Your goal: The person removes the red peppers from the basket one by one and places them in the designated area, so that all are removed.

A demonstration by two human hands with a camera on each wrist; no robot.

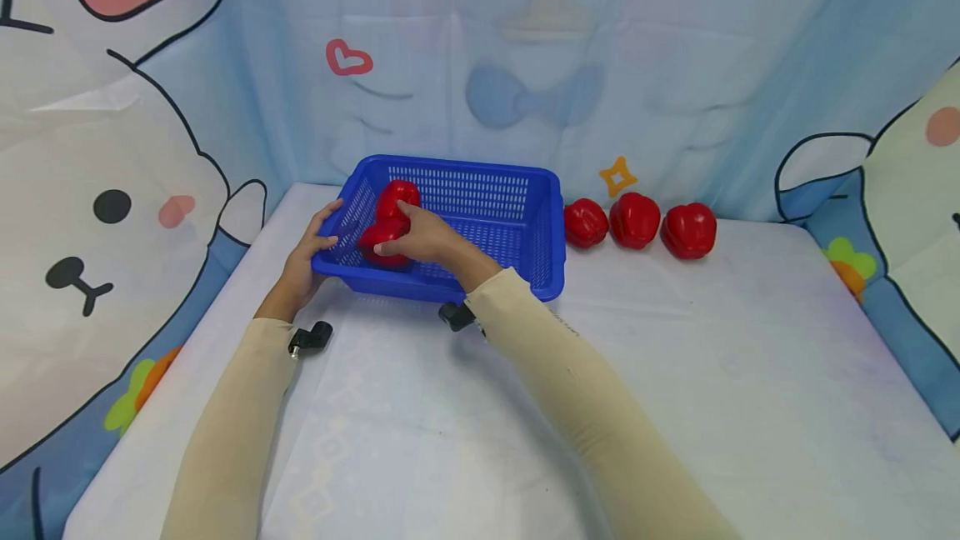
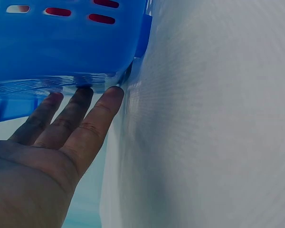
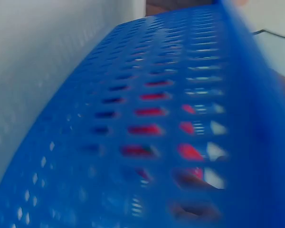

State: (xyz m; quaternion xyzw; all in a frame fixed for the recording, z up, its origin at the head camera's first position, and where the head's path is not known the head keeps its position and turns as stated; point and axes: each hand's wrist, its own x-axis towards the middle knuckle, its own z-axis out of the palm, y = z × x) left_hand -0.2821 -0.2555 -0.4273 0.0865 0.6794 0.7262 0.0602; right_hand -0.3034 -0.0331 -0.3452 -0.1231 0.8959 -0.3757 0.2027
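Observation:
A blue plastic basket (image 1: 465, 163) with slotted walls sits on the table. Inside its left end are two red bell peppers, a far one (image 1: 394, 193) and a near one (image 1: 372, 238). My right hand (image 1: 423, 236) reaches over the near wall and grips the near pepper, thumb on its front side; the index fingertip overlaps the far pepper. At the basket's left end, my left hand (image 1: 302, 265) holds the rim with thumb and index finger. In the left wrist view its other fingers (image 2: 92, 126) lie against the outer wall. Red shows through the slots in the right wrist view.
To the right of the basket, three more red bell peppers (image 1: 634, 221) stand in a row near the table's back edge. A white cloth covers the table (image 1: 675, 390). Printed curtains (image 1: 420, 115) hang behind and at both sides.

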